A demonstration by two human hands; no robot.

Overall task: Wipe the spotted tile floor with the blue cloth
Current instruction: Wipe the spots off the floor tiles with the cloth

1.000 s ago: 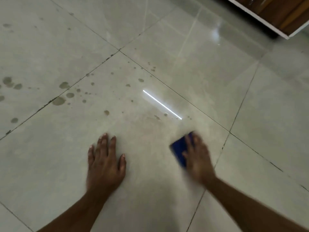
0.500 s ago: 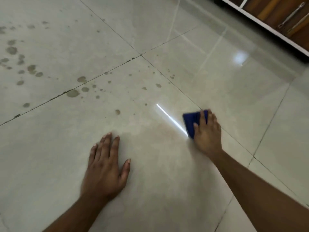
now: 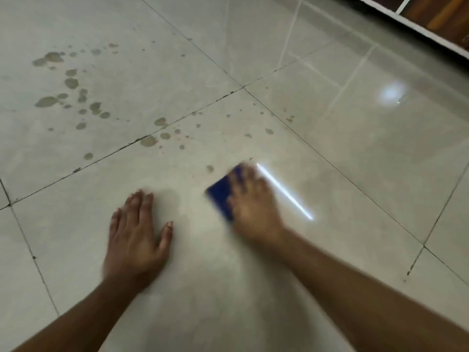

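Note:
The folded blue cloth (image 3: pixel 221 194) lies flat on the pale tile floor (image 3: pixel 253 288), its right part hidden under my right hand (image 3: pixel 253 207). That hand presses down on the cloth with fingers stretched out and looks motion-blurred. My left hand (image 3: pixel 137 235) rests palm-down on the tile to the cloth's left, fingers spread. Brownish dried spots (image 3: pixel 71 82) dot the tiles beyond the hands, thickest at the upper left; a few small spots (image 3: pixel 209 168) sit just ahead of the cloth.
Dark grout lines (image 3: pixel 177 120) cross the floor between large glossy tiles. A bright strip of reflected light (image 3: pixel 284 191) runs beside my right hand. White-edged wooden furniture (image 3: pixel 418 21) borders the floor at the upper right.
My right hand slid the cloth away and then back toward my left hand, leftward across the tile. My left hand stayed planted. The view shifted, showing more spots at the upper left.

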